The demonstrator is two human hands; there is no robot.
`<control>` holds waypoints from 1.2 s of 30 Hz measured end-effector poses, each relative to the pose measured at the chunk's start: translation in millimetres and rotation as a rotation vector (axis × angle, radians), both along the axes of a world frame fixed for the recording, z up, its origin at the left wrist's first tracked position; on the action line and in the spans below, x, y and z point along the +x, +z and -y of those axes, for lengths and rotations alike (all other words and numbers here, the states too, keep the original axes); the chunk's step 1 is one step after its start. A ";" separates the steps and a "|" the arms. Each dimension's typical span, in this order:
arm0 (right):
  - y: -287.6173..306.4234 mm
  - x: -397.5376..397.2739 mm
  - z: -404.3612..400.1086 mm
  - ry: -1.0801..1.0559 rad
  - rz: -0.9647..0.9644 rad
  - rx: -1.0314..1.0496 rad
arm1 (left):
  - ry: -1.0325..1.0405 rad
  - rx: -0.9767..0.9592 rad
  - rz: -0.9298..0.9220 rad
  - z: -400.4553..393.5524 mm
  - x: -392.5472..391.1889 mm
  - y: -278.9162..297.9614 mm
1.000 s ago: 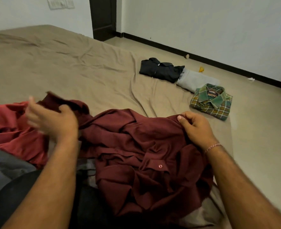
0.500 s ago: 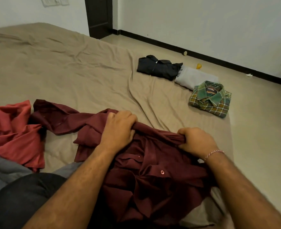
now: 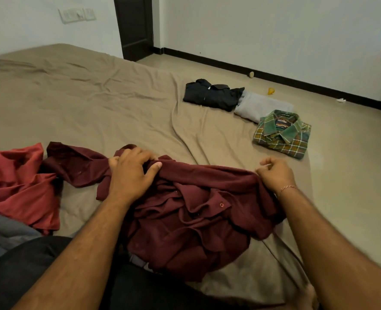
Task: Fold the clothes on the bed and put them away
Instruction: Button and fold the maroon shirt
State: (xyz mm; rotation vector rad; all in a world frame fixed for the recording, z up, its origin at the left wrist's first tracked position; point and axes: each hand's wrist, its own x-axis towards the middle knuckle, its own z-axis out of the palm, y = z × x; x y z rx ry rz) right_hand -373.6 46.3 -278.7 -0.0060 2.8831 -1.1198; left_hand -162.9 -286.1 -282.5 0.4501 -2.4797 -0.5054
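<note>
A crumpled maroon shirt [image 3: 191, 222] lies on the brown bed sheet [image 3: 91, 104] in front of me. My left hand [image 3: 132, 173] grips a bunch of its upper edge near the middle. At that edge's right end, my right hand [image 3: 274, 174] pinches the cloth, with a thin bracelet on the wrist. One sleeve trails off to the left. A lighter red garment [image 3: 17, 182] lies unfolded at the left. Three folded pieces sit at the bed's far right: a black shirt [image 3: 212, 97], a grey garment [image 3: 259, 106] and a green plaid shirt [image 3: 282, 135].
Grey cloth [image 3: 4, 233] and my dark trouser leg [image 3: 28, 276] fill the lower left. The bed's right edge drops to a beige floor [image 3: 352, 153] with small yellow bits near the black skirting. A dark door [image 3: 136, 25] stands at the back.
My left hand let go of the sleeve at the left and came to the shirt's middle, gripping its upper edge. Both hands pulled that edge out sideways; the sleeve now lies on the bed.
</note>
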 end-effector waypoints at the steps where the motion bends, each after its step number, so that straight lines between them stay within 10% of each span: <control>1: -2.1 6.6 -1.0 -0.011 -0.118 0.048 | 0.024 0.007 -0.001 -0.7 0.2 -1.4; 6: -1.6 71.3 -8.8 0.251 -0.457 -0.075 | 0.081 0.052 0.005 2.3 -3.2 -0.9; 13: -48.6 103.2 -56.3 0.062 -0.201 -0.054 | 0.092 0.108 -0.032 6.7 -7.7 -3.6; 23: -57.4 98.2 -77.4 0.491 -0.101 0.058 | -0.085 0.125 0.118 9.5 -4.2 3.8; 36: 10.0 69.2 -56.6 0.152 -0.315 -0.298 | -0.251 0.147 0.007 26.3 -11.5 77.9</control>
